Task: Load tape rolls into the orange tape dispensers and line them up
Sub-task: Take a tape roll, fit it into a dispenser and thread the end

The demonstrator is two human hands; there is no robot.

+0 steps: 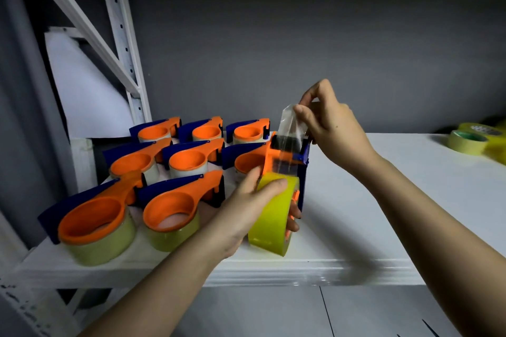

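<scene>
— What has the right hand [332,124] got?

— Thumb and forefinger pinch the free end of the clear tape strip [290,128], drawn up from the dispenser's blue mouth. I'd judge that strip flimsy and sticky on one face; it will cling to skin or fold on itself, so the very tip is the place to hold it, kept taut.

— And the left hand [246,208]?

— Wrapped round the yellow tape roll [273,216], thumb over the top, fingers behind, holding it on edge above the white worktop [383,200]. The roll sits in an orange tape dispenser [287,156] tipped upright. Roll and plastic frame look light and stiff; the smooth tape face may be slippery, so gripping across its width seems sound.

— The arms?

— Both forearms reach forward, the right wrist raised and bent down.

— Around them?

— Eight loaded dispensers [175,208] lie in rows to the left; spare rolls [468,141] rest far right.
</scene>
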